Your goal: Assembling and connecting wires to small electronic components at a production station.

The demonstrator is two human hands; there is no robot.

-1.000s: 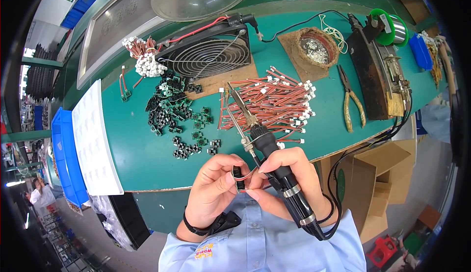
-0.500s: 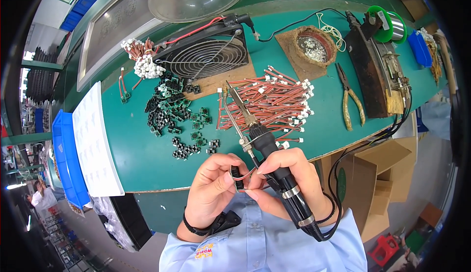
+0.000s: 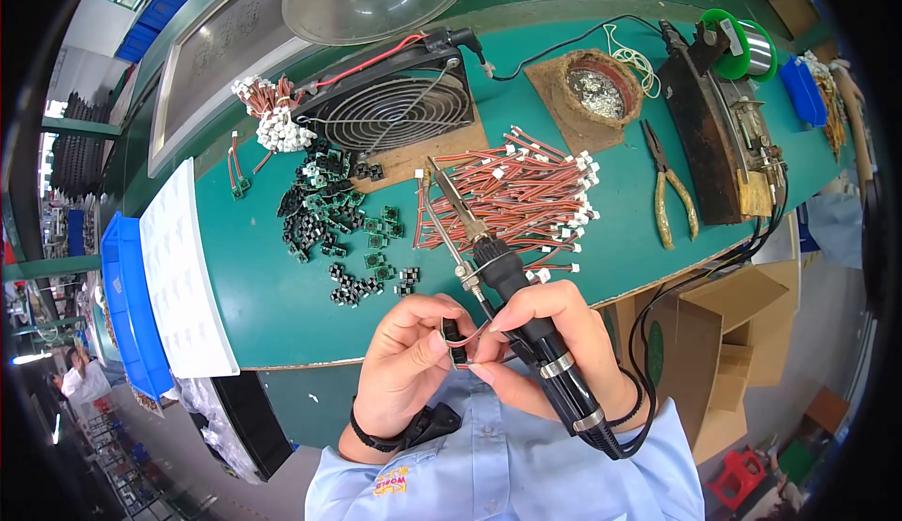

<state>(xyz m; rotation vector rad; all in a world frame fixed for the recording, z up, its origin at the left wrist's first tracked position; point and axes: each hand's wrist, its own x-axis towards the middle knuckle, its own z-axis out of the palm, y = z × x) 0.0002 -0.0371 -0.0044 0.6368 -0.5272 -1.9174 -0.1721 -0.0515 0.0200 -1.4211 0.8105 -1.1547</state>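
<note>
Near the table's front edge, my left hand (image 3: 404,363) pinches a small black part on a circuit board (image 3: 454,341) between thumb and fingers. A thin reddish wire (image 3: 468,340) runs from this board to the fingertips of my right hand (image 3: 575,338). That hand is closed around a soldering iron (image 3: 501,265), a black-handled one with a metal solder-feed tube (image 3: 444,225) clamped alongside. The iron points up and away to the left, its tip over the left end of a pile of red, white and black wire leads (image 3: 512,192) with white connectors.
Small green circuit boards (image 3: 324,192) and black parts (image 3: 352,288) lie left of the leads. Behind stand a fan (image 3: 399,108) and a round pot of solder bits (image 3: 601,93). Pliers (image 3: 669,187), a solder spool (image 3: 752,49) and an iron stand (image 3: 700,136) are at right; a white sheet (image 3: 183,267) lies left.
</note>
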